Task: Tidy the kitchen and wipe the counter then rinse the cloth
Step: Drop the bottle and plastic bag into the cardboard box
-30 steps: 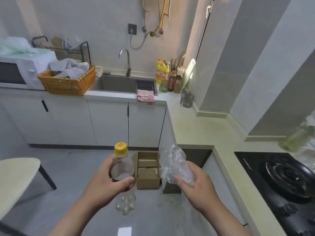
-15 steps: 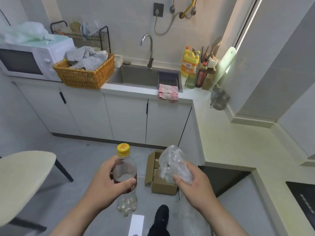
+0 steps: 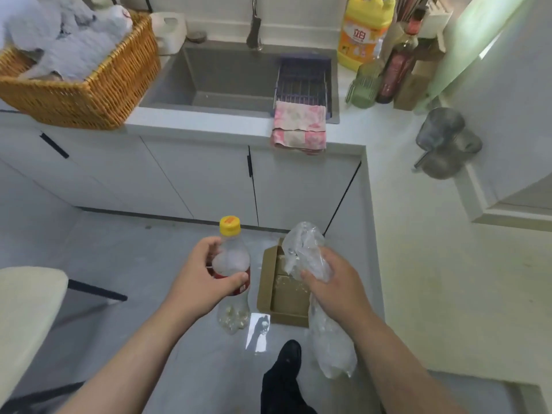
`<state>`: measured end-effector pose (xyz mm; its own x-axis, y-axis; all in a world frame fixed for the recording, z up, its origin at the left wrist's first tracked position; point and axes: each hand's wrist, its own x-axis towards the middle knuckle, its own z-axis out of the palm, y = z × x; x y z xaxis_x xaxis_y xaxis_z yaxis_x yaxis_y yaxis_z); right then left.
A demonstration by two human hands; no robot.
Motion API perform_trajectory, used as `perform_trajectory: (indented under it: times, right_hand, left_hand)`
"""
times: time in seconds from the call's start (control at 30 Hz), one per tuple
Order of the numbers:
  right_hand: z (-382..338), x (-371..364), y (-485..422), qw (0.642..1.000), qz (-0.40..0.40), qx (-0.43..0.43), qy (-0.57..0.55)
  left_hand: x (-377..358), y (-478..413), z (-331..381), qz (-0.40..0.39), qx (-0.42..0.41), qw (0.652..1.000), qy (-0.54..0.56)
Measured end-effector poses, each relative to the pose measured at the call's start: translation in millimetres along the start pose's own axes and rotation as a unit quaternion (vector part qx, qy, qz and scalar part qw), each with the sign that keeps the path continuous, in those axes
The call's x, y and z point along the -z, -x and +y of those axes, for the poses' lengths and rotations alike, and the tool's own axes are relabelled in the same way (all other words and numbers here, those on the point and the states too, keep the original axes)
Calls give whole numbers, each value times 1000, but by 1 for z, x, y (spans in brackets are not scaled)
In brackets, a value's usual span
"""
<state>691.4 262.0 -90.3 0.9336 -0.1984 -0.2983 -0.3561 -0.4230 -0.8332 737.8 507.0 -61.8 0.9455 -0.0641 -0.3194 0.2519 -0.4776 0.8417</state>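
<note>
l hand (image 3: 200, 277) grips yellow-cap bottle (image 3: 231, 256); r hand (image 3: 336, 286) crumpled plastic (image 3: 302, 245); detergent (image 3: 362, 31) "立白"

We list on the white counter (image 3: 397, 180) a wicker basket (image 3: 89, 85), a pink cloth (image 3: 298, 127) draped over its edge and a yellow detergent bottle (image 3: 361, 34); on the grey floor (image 3: 143, 258), a cardboard box (image 3: 286, 297) and a paper slip (image 3: 259, 333).
</note>
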Motion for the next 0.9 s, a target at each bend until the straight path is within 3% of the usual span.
perform_trajectory:
  times: [0.23, 0.47, 0.67, 0.9]
  right_hand:
    - [-4, -18, -71, 999, -13, -33, -3]
    - [29, -54, -125, 993, 6, -98, -66]
    - [107, -107, -182, 977, 57, -184, -91]
    - [250, -174, -250, 975, 79, -210, -12]
  left_hand:
    - [-33, -89, -2, 7, 40, 999, 10]
    - [-69, -163, -52, -50, 95, 994, 27]
    - [-115, -231, -140, -116, 148, 982, 5]
    - [-200, -311, -269, -212, 158, 964, -7]
